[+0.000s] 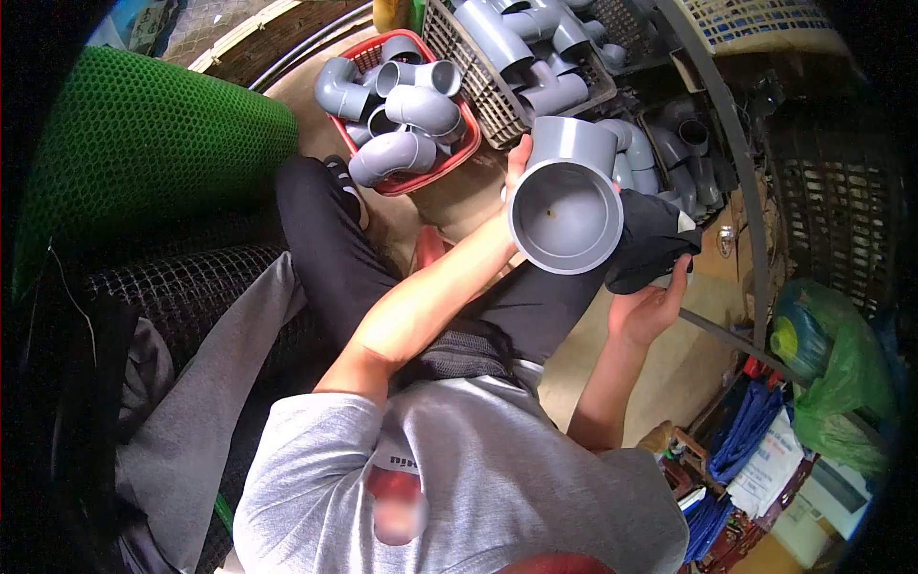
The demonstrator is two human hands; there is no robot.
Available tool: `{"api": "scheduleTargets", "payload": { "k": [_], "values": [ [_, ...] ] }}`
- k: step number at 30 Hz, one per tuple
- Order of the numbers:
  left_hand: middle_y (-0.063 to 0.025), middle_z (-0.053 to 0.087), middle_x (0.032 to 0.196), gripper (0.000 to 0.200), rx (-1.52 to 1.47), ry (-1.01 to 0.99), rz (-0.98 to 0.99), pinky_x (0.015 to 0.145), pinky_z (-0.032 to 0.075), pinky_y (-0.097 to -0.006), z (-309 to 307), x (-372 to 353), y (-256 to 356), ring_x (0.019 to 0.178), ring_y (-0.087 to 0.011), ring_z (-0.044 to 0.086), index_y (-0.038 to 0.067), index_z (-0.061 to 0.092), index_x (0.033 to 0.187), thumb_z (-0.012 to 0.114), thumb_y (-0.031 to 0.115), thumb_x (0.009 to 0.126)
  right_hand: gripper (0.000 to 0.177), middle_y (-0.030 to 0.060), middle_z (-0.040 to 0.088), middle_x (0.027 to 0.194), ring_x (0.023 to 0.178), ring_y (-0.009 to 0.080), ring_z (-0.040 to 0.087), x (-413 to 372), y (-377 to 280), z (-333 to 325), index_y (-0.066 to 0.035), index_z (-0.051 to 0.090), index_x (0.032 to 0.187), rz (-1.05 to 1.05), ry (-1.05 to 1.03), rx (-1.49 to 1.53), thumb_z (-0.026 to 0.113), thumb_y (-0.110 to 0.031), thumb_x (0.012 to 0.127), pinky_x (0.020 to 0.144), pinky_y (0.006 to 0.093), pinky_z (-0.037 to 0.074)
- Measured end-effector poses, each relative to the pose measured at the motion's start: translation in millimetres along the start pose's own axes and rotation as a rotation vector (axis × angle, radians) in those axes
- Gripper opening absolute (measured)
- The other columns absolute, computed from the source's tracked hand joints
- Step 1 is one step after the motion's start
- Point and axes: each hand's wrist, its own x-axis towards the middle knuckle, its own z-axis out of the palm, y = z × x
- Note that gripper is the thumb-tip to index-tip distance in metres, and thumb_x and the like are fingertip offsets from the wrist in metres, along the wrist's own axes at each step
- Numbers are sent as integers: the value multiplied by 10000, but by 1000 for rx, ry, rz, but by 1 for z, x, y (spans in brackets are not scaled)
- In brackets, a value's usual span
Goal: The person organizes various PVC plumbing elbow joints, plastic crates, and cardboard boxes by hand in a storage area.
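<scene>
My left hand (518,165) grips a large grey plastic pipe fitting (574,143) by its side, with the fingers partly hidden behind it. One wide round opening of the fitting faces me, and a small brown spot shows inside. My right hand (652,308) holds a bunched black cloth (650,249) against the right side of the fitting. The thumb of that hand sticks up beside the cloth, and its other fingers are mostly covered.
Beyond my knees stand a red basket (472,145) of grey elbows and a grey crate (467,69) of more fittings. A green mesh roll (182,134) lies on the left. On the right are a metal frame post (741,153) and a green plastic bag (846,383).
</scene>
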Motion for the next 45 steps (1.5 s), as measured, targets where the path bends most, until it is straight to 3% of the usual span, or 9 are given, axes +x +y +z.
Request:
{"api": "scheduleTargets", "payload": {
  "k": [11, 15, 20, 25, 29, 31, 37, 41, 45],
  "values": [
    [-398, 466, 1481, 1152, -22, 99, -20, 1122, 463, -578, 2, -29, 30, 1355, -487, 534, 22, 317, 1606, 552, 852, 843, 559, 162, 598, 1418, 1304, 301, 577, 4, 23, 20, 71, 530, 1420, -91, 192, -187, 447, -374, 1093, 1142, 465, 418],
    [-217, 596, 1416, 928, 759, 744, 249, 1101, 492, -461, 38, -42, 21, 1273, -323, 622, 31, 428, 1538, 600, 693, 911, 456, 228, 722, 1159, 1146, 383, 689, 16, 9, 63, 107, 664, 1210, -781, -799, -985, 485, -271, 1029, 994, 428, 551],
    [-103, 650, 1139, 564, 1435, 929, 603, 926, 504, -343, 68, -44, 37, 1033, -198, 626, 18, 561, 1288, 749, 381, 900, 307, 138, 644, 1119, 931, 226, 675, 9, 66, 39, 17, 496, 1340, -358, -443, -916, 542, -102, 1062, 820, 338, 536],
    [-176, 623, 1336, 1071, 2082, 562, 835, 1073, 492, -407, 108, -37, 38, 1216, -277, 636, -28, 424, 1478, 984, 353, 649, 250, -6, 577, 880, 798, 71, 521, 21, 83, 49, -16, 595, 1113, -142, -270, -703, 466, -230, 1132, 703, 250, 427],
    [-271, 646, 1315, 1140, 2718, -172, 516, 1001, 546, -522, 135, -44, 52, 1163, -426, 684, -33, 397, 1503, 990, 429, 645, 312, -29, 618, 902, 845, 58, 539, 24, 77, 66, -43, 635, 1016, 248, -9, -298, 496, -298, 1129, 748, 226, 432],
    [-245, 617, 1341, 1191, 2654, -157, 586, 1030, 536, -458, 120, -49, 52, 1187, -394, 663, -14, 486, 1470, 1006, 519, 540, 276, -20, 643, 911, 824, 57, 561, 17, 78, 59, -39, 603, 997, 255, 5, -246, 505, -264, 1125, 725, 244, 442],
    [-133, 603, 1305, 798, 1443, 834, 741, 1017, 492, -386, 106, -53, 14, 1158, -239, 616, -1, 493, 1408, 822, 401, 803, 328, 180, 606, 822, 742, 383, 649, 8, 80, 23, 11, 562, 1006, -920, -610, -1053, 836, -85, 853, 655, 435, 522],
    [-118, 601, 1269, 703, 1249, 1039, 633, 1005, 479, -361, 107, -63, 3, 1128, -217, 594, 14, 504, 1384, 769, 407, 864, 392, 154, 615, 824, 700, 332, 637, 59, 46, 9, -8, 528, 907, -983, -1180, -952, 869, -188, 829, 630, 432, 520],
    [-124, 601, 1279, 737, 1896, 918, 873, 1016, 474, -377, 120, -59, -3, 1144, -222, 593, 2, 491, 1391, 823, 378, 852, 316, 183, 628, 831, 707, 375, 646, 31, 91, 8, -2, 552, 899, -797, -774, -987, 815, -178, 888, 623, 434, 518]
  ]
}}
